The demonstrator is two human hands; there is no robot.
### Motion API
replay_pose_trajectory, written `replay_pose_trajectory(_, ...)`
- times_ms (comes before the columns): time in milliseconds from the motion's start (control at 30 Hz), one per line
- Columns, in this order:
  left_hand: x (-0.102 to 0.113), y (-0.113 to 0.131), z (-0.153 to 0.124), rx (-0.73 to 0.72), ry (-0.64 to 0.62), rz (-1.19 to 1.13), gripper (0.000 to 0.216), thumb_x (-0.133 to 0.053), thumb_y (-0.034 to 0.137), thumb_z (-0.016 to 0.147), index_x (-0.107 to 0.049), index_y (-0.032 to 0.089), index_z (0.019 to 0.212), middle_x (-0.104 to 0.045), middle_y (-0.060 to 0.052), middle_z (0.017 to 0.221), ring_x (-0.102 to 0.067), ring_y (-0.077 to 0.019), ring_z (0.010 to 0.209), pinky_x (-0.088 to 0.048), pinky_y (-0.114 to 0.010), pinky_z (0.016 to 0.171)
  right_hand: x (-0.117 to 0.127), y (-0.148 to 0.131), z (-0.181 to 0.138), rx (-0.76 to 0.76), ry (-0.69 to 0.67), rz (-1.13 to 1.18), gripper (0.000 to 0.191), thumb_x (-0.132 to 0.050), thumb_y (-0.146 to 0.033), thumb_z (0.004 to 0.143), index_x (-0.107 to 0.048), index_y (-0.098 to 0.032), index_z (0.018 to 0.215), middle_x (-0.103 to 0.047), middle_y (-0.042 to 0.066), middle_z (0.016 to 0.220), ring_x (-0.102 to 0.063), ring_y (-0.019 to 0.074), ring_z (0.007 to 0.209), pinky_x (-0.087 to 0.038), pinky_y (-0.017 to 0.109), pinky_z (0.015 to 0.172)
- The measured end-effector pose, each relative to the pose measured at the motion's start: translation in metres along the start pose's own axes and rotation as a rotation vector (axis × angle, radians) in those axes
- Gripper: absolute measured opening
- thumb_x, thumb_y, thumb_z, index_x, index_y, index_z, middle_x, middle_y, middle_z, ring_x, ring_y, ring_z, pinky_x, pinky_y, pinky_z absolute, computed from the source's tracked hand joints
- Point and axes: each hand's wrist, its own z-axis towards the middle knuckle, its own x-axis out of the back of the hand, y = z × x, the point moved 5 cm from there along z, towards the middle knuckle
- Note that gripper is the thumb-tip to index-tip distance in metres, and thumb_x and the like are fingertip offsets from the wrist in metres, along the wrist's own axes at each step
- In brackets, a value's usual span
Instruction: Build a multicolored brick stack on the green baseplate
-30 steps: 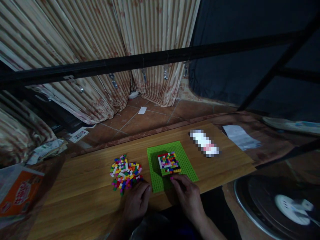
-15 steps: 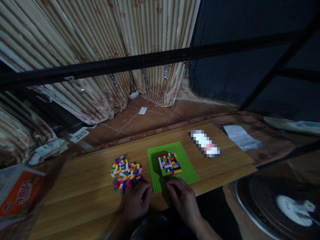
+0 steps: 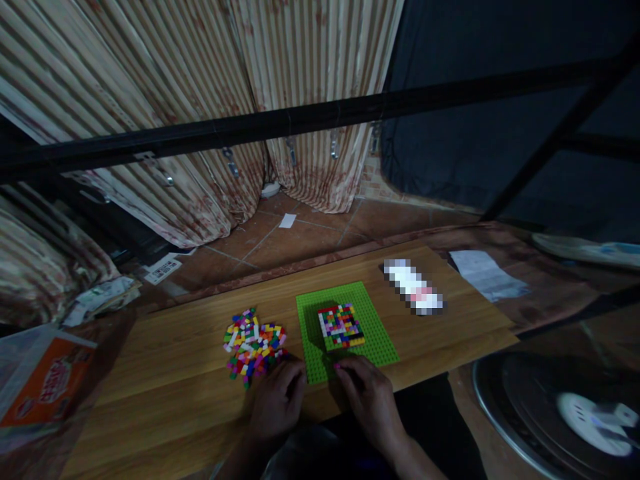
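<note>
- My right hand (image 3: 367, 393) is over the near edge of the green baseplate (image 3: 383, 340), with thumb and forefinger pinched together on a small pink brick (image 3: 337, 365); I cannot tell whether the brick touches the plate.
- My left hand (image 3: 280, 400) is at the near right side of the loose brick pile (image 3: 255, 343), close to the near left corner of the baseplate. Its fingers are curled in, and I cannot tell whether they hold anything.
- The brick block (image 3: 341, 325) sits around the middle of the baseplate, just beyond my right fingers and apart from them. Red runs along its far edge, white down its left side, and yellow and black show at its near right corner. A dark shadow lies on the plate to its left.
- The pile spreads left of the baseplate, well apart from the block, in white, yellow, orange, blue, green, red, pink and purple.
- All of this is on my wooden table (image 3: 165, 360). Toward its far right lies a white item (image 3: 414, 287), blurred into squares, so I cannot tell what it is.
- To the left, beside the table, is an orange and white package (image 3: 45, 387); beyond the far edge, striped curtains (image 3: 310, 80) hang behind a dark rail (image 3: 310, 120).
</note>
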Motion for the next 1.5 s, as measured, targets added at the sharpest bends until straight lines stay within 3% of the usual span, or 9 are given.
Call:
replay_pose_trajectory(100, -0.003, 0.004, -0.002, -0.106, 0.000, 0.096, 0.027, -0.047, 0.026, 0.090, -0.062, 0.024, 0.113, -0.068, -0.003, 0.092, -0.065, -0.0134, 0.083, -0.052, -0.024, 0.070, 0.000, 0.000, 0.000, -0.007, 0.005, 0.005, 0.012, -0.054, -0.025, 0.093, -0.065, -0.022, 0.094, -0.070, 0.005, 0.089, -0.067, 0.0197, 0.083, -0.053, 0.030, 0.074)
replay_pose_trajectory(233, -0.007, 0.009, -0.005, -0.224, 0.019, 0.167, 0.028, -0.049, 0.024, 0.089, -0.065, 0.026, 0.112, -0.067, -0.003, 0.097, -0.064, -0.0133, 0.087, -0.053, -0.024, 0.074, 0.000, 0.001, 0.000, -0.005, 0.000, 0.009, 0.011, -0.054, -0.024, 0.093, -0.065, -0.023, 0.094, -0.070, 0.005, 0.089, -0.067, 0.0194, 0.083, -0.053, 0.030, 0.075)
replay_pose_trajectory(500, -0.007, 0.012, -0.004, -0.229, 0.067, 0.179, 0.027, -0.049, 0.023, 0.089, -0.067, 0.026, 0.109, -0.066, -0.003, 0.095, -0.064, -0.0114, 0.083, -0.053, -0.021, 0.071, -0.001, 0.004, -0.001, 0.005, -0.002, -0.015, 0.012, -0.054, -0.025, 0.093, -0.066, -0.022, 0.095, -0.070, 0.005, 0.089, -0.067, 0.0187, 0.082, -0.054, 0.029, 0.075)
replay_pose_trajectory(1000, -0.006, 0.011, -0.003, -0.189, 0.027, 0.164, 0.024, -0.050, 0.024, 0.089, -0.067, 0.025, 0.106, -0.068, -0.003, 0.094, -0.065, -0.0132, 0.084, -0.054, -0.023, 0.072, 0.002, 0.000, 0.003, -0.025, -0.019, -0.016, 0.012, -0.054, -0.026, 0.093, -0.065, -0.022, 0.092, -0.069, 0.005, 0.087, -0.066, 0.0196, 0.081, -0.053, 0.031, 0.073)
replay_pose_trajectory(1233, -0.001, 0.011, -0.005, -0.195, 0.085, 0.108, 0.028, -0.052, 0.029, 0.089, -0.062, 0.022, 0.114, -0.069, -0.006, 0.103, -0.067, -0.0150, 0.092, -0.057, -0.025, 0.077, -0.009, -0.012, 0.001, 0.017, -0.097, -0.067, 0.010, -0.056, -0.022, 0.090, -0.066, -0.023, 0.091, -0.070, 0.004, 0.088, -0.065, 0.0205, 0.083, -0.049, 0.034, 0.078)
replay_pose_trajectory(1500, -0.003, 0.010, -0.012, -0.230, 0.089, 0.059, 0.024, -0.045, 0.026, 0.093, -0.067, 0.022, 0.103, -0.073, -0.003, 0.090, -0.069, -0.0128, 0.081, -0.057, -0.023, 0.074, -0.026, -0.028, -0.002, 0.023, -0.182, -0.008, 0.015, -0.055, -0.018, 0.090, -0.069, -0.023, 0.085, -0.070, 0.001, 0.081, -0.065, 0.0165, 0.076, -0.048, 0.027, 0.072)
